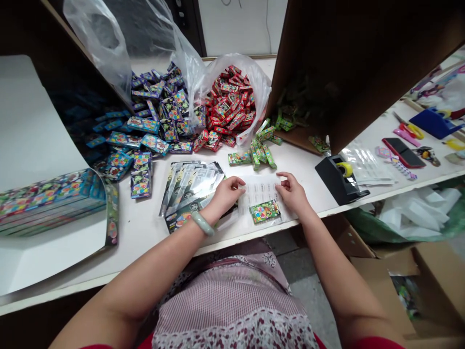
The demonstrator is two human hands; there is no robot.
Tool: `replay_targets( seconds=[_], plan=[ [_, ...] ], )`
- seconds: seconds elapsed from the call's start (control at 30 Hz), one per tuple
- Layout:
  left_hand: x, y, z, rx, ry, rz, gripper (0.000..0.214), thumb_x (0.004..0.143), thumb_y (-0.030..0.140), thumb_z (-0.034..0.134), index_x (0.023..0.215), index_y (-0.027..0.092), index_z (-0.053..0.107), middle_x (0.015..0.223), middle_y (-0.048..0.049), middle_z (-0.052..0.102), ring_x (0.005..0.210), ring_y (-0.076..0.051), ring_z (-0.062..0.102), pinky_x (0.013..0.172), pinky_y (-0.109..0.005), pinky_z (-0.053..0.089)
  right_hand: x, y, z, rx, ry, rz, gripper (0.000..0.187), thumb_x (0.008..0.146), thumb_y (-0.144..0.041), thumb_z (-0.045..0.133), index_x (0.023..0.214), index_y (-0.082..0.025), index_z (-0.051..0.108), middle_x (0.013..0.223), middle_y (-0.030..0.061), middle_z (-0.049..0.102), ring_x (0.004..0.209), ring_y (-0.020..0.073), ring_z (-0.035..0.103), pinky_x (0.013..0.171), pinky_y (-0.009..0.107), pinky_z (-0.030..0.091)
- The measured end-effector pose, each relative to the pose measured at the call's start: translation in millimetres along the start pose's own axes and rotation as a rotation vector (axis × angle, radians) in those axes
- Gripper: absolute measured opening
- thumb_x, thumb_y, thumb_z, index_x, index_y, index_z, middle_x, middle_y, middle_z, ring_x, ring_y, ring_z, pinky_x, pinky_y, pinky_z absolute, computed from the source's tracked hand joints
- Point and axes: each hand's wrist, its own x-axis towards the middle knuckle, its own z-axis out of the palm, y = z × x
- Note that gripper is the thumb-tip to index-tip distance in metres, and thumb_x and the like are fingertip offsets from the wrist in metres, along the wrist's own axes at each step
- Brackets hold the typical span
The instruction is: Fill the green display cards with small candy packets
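Observation:
A translucent sheet (256,193) with rows of small printed marks lies at the table's front edge. My left hand (225,196), with a jade-coloured bangle on its wrist, pinches the sheet's left edge. At the upper right edge, my right hand (291,193) has thumb and forefinger closed on the same sheet. A small green printed box (265,212) lies flat on the lower part of the sheet, between my hands. Under and beside my left forearm is a fanned stack of dark printed cards (189,191) with shiny surfaces. Several small green boxes (259,152) lie just beyond the sheet.
Behind are piles of purple boxes (170,104), red boxes (230,104) in a plastic bag (263,80), and blue boxes (121,140). An open display carton (72,242) stands left. A large cardboard box (308,131), tape dispenser (337,179) and phone (403,151) are right.

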Motion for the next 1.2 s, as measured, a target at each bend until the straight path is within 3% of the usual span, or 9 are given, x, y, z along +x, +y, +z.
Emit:
replay_targets(
  seconds=[0.17,0.33,0.47,0.6,0.77,0.9,1.0,1.13,1.2],
  plan=[
    [-1.6,2.3,0.4,-0.101,-0.009,-0.061,0.019,0.068,0.018,0.063,0.086,0.016,0.065,0.060,0.0050,0.048,0.050,-0.009,0.042,0.049,-0.022,0.035,0.6,1.2,-1.2,0.257,-0.044,0.060,0.040,0.071,-0.036,0.062,0.109,-0.025,0.055,0.074,-0.0052,0.047,0.054,0.0104,0.042,0.051,0.025,0.038],
    [-9.3,3.3,-4.8,-0.134,-0.053,-0.112,0.032,0.070,0.025,0.062,0.100,0.012,0.064,0.058,0.0041,0.049,0.044,-0.008,0.038,0.043,-0.022,0.031,0.0,1.2,-1.9,0.404,-0.074,0.126,0.036,0.067,-0.037,0.066,0.099,-0.022,0.062,0.071,-0.0056,0.044,0.058,0.0098,0.044,0.052,0.023,0.038],
    [-9.9,4.8,-4.5,-0.062,-0.008,-0.049,0.037,0.068,0.022,0.066,0.104,0.014,0.065,0.073,-0.0002,0.061,0.060,-0.012,0.051,0.060,-0.026,0.044,1.4,-1.3,-4.1,0.419,-0.129,0.161,0.044,0.064,-0.039,0.070,0.102,-0.017,0.066,0.073,-0.0025,0.054,0.063,0.0120,0.050,0.059,0.027,0.043],
    [-9.8,7.8,-4.6,0.064,0.032,0.032,0.017,0.071,0.021,0.066,0.087,0.018,0.069,0.077,-0.0018,0.061,0.074,-0.017,0.055,0.079,-0.035,0.046,3.5,-3.7,-7.5,0.363,-0.136,0.151,0.043,0.062,-0.040,0.072,0.098,-0.015,0.068,0.070,-0.0014,0.057,0.063,0.0131,0.050,0.062,0.030,0.043],
    [-10.4,8.3,-6.9,0.246,0.045,0.305,0.008,0.073,0.016,0.066,0.080,0.019,0.065,0.111,-0.0067,0.057,0.110,-0.024,0.051,0.099,-0.041,0.040,2.2,-4.7,-13.6,0.273,-0.114,0.095,0.031,0.064,-0.040,0.073,0.086,-0.018,0.071,0.080,0.0026,0.060,0.070,0.0154,0.053,0.067,0.033,0.045],
    [-3.6,7.0,-8.3,0.221,-0.085,0.322,0.033,0.075,0.019,0.068,0.107,0.020,0.060,0.113,-0.0065,0.061,0.105,-0.022,0.056,0.095,-0.038,0.043,1.0,-6.0,-17.2,0.232,-0.109,0.011,0.025,0.066,-0.041,0.072,0.079,-0.019,0.069,0.100,0.0069,0.061,0.085,0.0180,0.056,0.072,0.032,0.046],
    [2.6,6.5,-7.5,0.253,-0.106,0.337,0.020,0.076,0.023,0.068,0.095,0.019,0.065,0.099,-0.0050,0.065,0.100,-0.022,0.057,0.093,-0.038,0.042,0.9,-4.9,-17.1,0.244,-0.170,0.051,0.029,0.069,-0.043,0.070,0.083,-0.019,0.066,0.081,0.0027,0.063,0.071,0.0155,0.054,0.066,0.031,0.044],
    [7.1,5.8,-5.8,0.196,-0.182,0.209,0.007,0.078,0.020,0.063,0.083,0.016,0.067,0.073,-0.0009,0.063,0.070,-0.016,0.056,0.067,-0.028,0.044,0.7,-2.3,-15.9,0.258,-0.153,0.085,0.030,0.067,-0.044,0.070,0.080,-0.018,0.064,0.070,-0.0008,0.060,0.062,0.0136,0.051,0.063,0.030,0.042],
    [7.9,5.5,-5.7,0.185,-0.178,0.199,0.011,0.077,0.022,0.065,0.086,0.016,0.067,0.075,-0.0011,0.063,0.068,-0.015,0.055,0.062,-0.026,0.042,0.5,-2.0,-15.8,0.258,-0.154,0.092,0.030,0.067,-0.045,0.069,0.080,-0.019,0.064,0.069,-0.0009,0.060,0.061,0.0135,0.051,0.062,0.030,0.042]
  ],
)
